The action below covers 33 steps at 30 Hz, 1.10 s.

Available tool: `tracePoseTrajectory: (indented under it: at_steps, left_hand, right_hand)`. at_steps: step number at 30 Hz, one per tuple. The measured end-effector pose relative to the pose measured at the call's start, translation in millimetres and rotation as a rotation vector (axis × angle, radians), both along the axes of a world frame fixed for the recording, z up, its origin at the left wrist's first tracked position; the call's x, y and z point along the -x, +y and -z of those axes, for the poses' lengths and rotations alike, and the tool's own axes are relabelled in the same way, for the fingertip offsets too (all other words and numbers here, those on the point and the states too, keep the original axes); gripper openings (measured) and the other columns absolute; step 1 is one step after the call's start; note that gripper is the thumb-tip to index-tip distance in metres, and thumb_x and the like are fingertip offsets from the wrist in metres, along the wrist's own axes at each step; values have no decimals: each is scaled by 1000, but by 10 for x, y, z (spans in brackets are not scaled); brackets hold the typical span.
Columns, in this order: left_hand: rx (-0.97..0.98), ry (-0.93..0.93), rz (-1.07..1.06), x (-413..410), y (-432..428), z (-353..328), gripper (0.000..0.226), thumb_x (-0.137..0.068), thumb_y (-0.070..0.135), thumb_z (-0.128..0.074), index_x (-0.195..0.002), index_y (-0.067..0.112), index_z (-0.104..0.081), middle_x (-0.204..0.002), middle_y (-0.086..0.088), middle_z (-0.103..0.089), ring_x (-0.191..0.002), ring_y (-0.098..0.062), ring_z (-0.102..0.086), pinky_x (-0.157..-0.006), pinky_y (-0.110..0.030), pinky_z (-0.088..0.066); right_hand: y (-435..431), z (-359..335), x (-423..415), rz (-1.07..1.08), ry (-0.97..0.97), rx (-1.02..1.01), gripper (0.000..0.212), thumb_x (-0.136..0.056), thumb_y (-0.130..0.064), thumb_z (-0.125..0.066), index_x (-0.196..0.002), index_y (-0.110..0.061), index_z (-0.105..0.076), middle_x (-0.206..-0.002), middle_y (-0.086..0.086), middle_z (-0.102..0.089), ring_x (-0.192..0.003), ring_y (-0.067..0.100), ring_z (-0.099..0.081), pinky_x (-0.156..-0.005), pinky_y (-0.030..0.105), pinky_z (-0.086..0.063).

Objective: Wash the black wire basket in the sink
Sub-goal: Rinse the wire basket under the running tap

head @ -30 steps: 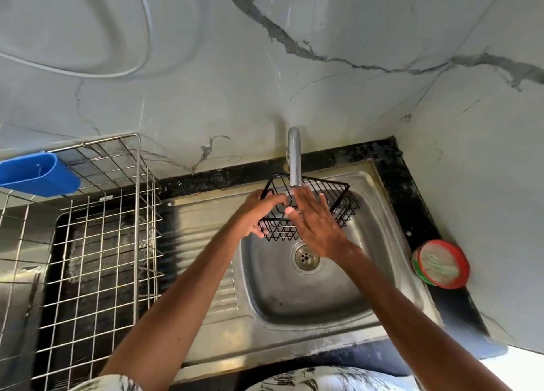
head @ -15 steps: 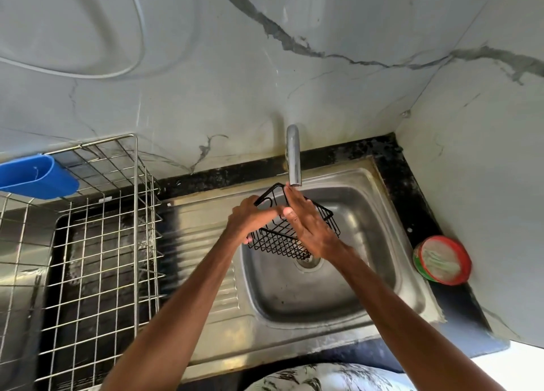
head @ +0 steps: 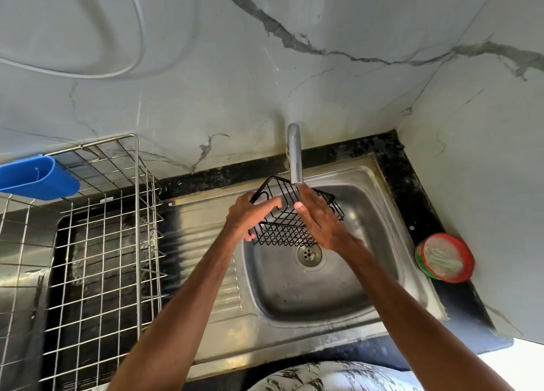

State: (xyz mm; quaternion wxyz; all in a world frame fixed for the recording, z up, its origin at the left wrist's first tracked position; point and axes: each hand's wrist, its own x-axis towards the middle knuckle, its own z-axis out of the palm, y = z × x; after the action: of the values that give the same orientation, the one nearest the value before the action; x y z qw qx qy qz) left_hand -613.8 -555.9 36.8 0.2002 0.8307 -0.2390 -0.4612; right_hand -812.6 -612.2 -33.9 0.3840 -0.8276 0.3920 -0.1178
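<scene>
- The left hand [head: 250,214] and the right hand [head: 321,222] are both bare.
- A short, trimmed nail shows on the right thumb [head: 298,205]; the other nails are too small to make out.
- The left forearm [head: 182,302] is bare from the wrist down to the near edge, left of centre, with no cloth on the stretch that shows.
- The right forearm [head: 412,311] is likewise bare from the wrist to the near right edge.
- Between the two forearms, at the near edge, lies a rounded patch of white cloth [head: 329,376] printed with dark, leaf-like brush strokes. Which part of the clothing it is cannot be told.
</scene>
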Motion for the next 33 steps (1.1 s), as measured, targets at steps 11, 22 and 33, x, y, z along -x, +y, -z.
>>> tracePoseTrajectory:
  at_steps: [11,22,33]
  left_hand:
    - [-39,82,-114,-151,120,-33,76,-78,67,-75,-140,27,-56,-137,-12,-60,-94,-41,-71,-68,-51,-66]
    - [4,89,-118,-294,281,-92,79,-75,61,-79,-141,24,-55,-148,-12,-53,-106,-40,-67,-68,-48,-66]
    - [39,61,-58,-317,369,-141,50,-85,56,-76,-125,36,-55,-144,-16,-55,-81,-30,-71,-69,-39,-64]
  right_hand:
    - [105,-216,-343,-188,-53,21,64,-109,-51,-20,-162,-19,-4,-170,2,-1,-157,14,2,-126,53,-12]
    - [-91,-142,-266,-79,118,-194,81,-97,-73,-9,-162,-26,0,-170,-5,2,-155,10,5,-127,45,0]
    - [-283,36,74,41,216,-224,77,-97,-68,-6,-161,-28,4,-169,-7,7,-155,12,5,-127,51,-3]
